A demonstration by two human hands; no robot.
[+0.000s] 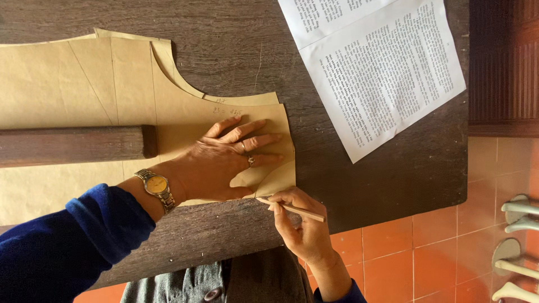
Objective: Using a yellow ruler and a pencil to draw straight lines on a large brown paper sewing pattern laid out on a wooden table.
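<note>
A thin wooden pencil (292,209) is being held in the right hand (300,224), pinched between the thumb and the fingers. Its tip is being pressed at the lower edge of a flat brown paper pattern piece (168,106) with curved cut edges. The paper is being kept flat on the dark wooden bench (393,168) by the left hand (224,163), which is spread open with its palm down and is gripping nothing. A ring is being worn on one finger of the left hand, and a gold wristwatch with a yellow face (156,185) is being worn on the wrist, just beside a blue sleeve (62,247). A long dark wooden bar (76,144) is lying across the paper, to the left of the open hand. An open white booklet with printed pages (376,62) is lying on the bench, well apart from the hands. Orange floor tiles (415,258) are being seen beyond the bench edge.
</note>
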